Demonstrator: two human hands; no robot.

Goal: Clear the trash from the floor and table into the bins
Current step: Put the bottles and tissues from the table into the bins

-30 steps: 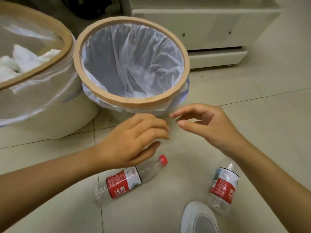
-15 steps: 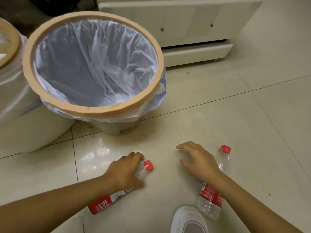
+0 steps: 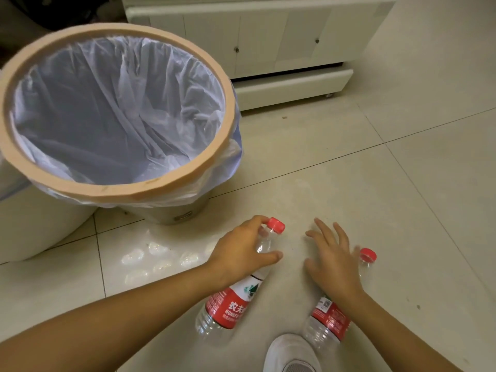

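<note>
Head view, left hand (image 3: 241,253) gripping bottle (image 3: 236,291), bin rim (image 3: 171,183) near

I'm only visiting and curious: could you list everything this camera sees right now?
Bottles: 2, clear with red labels and caps, lying on the floor; left bottle, right bottle.
Bin: 1, tan rim, pale liner, upper left.
Second bin: 1, white, left edge.
Cabinet: 1, white, at the back.
Floor: beige tiles.
Shoe: 1, white, bottom edge.
Left hand: grips the left bottle's neck.
Right hand: fingers spread over the right bottle.
</note>
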